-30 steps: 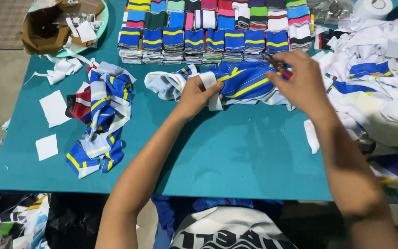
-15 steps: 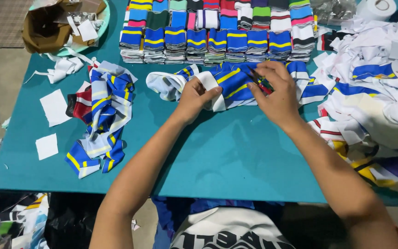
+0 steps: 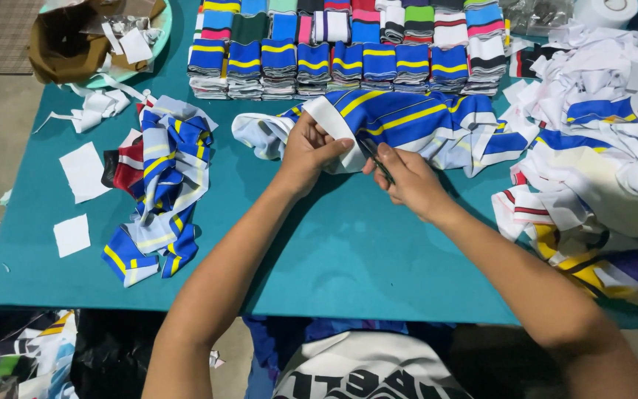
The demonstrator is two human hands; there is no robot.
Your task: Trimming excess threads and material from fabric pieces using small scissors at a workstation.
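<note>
The left hand (image 3: pixel 310 151) pinches the white edge of a blue cloth (image 3: pixel 400 122) with yellow stripes, thumb on top and fingers curled under. The right hand (image 3: pixel 407 177) is closed around a small dark tool (image 3: pixel 375 159) (its kind cannot be told) whose tip meets the cloth just beside the left thumb. The cloth lies on the teal table (image 3: pixel 348 251), spread away from both hands toward the right.

Beyond the hands stand folded stacks (image 3: pixel 334 52) in two rows, about eight in the near row; the far row is cut off. Left of the left hand lies one heap of blue strips (image 3: pixel 160 192), and past it two white paper squares (image 3: pixel 83 199). Right of the right hand rises one large pile of white scraps (image 3: pixel 607 125). At the far left sits one brown bag (image 3: pixel 75 41).
</note>
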